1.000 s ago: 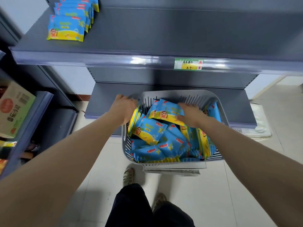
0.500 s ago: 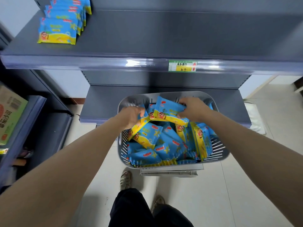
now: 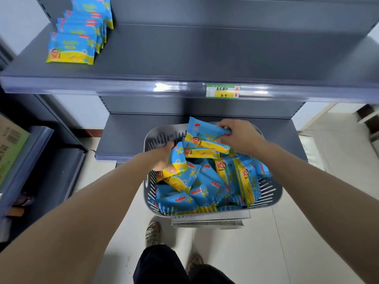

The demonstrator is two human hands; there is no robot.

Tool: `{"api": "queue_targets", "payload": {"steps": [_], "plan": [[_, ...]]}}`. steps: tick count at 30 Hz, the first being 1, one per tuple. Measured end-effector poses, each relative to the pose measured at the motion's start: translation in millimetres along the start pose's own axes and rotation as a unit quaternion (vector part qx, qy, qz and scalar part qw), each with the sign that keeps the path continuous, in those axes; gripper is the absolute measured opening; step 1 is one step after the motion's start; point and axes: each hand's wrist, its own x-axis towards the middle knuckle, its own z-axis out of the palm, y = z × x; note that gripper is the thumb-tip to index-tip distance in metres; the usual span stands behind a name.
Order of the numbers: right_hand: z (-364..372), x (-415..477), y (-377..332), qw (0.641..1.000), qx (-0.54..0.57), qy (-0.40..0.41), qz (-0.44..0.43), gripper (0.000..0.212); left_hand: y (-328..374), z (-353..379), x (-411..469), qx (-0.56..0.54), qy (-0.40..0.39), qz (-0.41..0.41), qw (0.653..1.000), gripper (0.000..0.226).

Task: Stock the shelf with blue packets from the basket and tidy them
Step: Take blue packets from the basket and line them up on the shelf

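pickup step: right hand pinching one blue packet above the grey basket, left hand grasping another packet inside it; next likely lift both to the shelf beside the existing row.

Both hands outstretched, fingers clenched

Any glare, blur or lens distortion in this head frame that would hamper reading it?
Head view: bright glare patches on the clear shelf-edge strip beside the price tag, which stays partly legible; wide-angle bowing bends the shelf edges and stretches the forearms; the packets in the basket and both hands look only slightly soft.
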Motion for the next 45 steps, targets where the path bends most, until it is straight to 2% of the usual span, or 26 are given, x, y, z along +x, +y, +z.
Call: {"api": "queue_targets", "payload": {"steps": [3, 7, 12, 16, 22, 26, 29, 31, 41, 45], "plan": [[-11.3, 0.0, -8.9, 1.0, 0.018, -0.005, -0.022, 0.028, 1.6, -0.9, -5.3, 0.001, 0.024, 0.003, 1.0, 0.085], [-36.1, 5.7, -22.2, 0.999, 0.025, 0.02, -0.042, 0.025, 9.9, -18.7, -18.0, 0.092, 0.063, 0.019, 0.994, 0.052], [-68.7, 23.1, -47.9, 0.994, 0.018, 0.08, -0.072, 0.03, 29.7, -71.6, -47.6, 0.051, 0.139, 0.085, 0.985, 0.029], [-94.9, 50.5, -81.1, 0.987, 0.025, 0.14, -0.081, 0.027, 34.2, -126.7, -75.6, 0.056, 0.201, 0.12, 0.971, 0.041], [-106.0, 105.5, -146.9, 0.978, 0.045, 0.184, -0.093, 0.03, -14.4, -209.6, -105.9, 0.081, 0.279, 0.092, 0.952, 0.021], [-98.3, 143.9, -189.7, 0.977, 0.05, 0.181, -0.101, 0.03, -60.3, -247.2, -110.4, 0.104, 0.312, 0.07, 0.942, 0.022], [-92.2, 178.0, -220.5, 0.979, 0.049, 0.172, -0.097, 0.029, -97.3, -272.4, -105.6, 0.117, 0.344, 0.044, 0.931, 0.037], [-87.5, 200.7, -235.8, 0.981, 0.042, 0.165, -0.091, 0.029, -117.5, -287.7, -100.1, 0.114, 0.358, 0.038, 0.926, 0.039], [-73.3, 272.3, -263.7, 0.981, 0.014, 0.188, -0.049, 0.03, -156.6, -335.4, -47.8, 0.073, 0.329, 0.083, 0.938, 0.028], [-74.0, 283.2, -267.5, 0.981, 0.009, 0.189, -0.051, 0.032, -163.4, -345.4, -33.1, 0.101, 0.294, 0.087, 0.946, 0.029]]}}
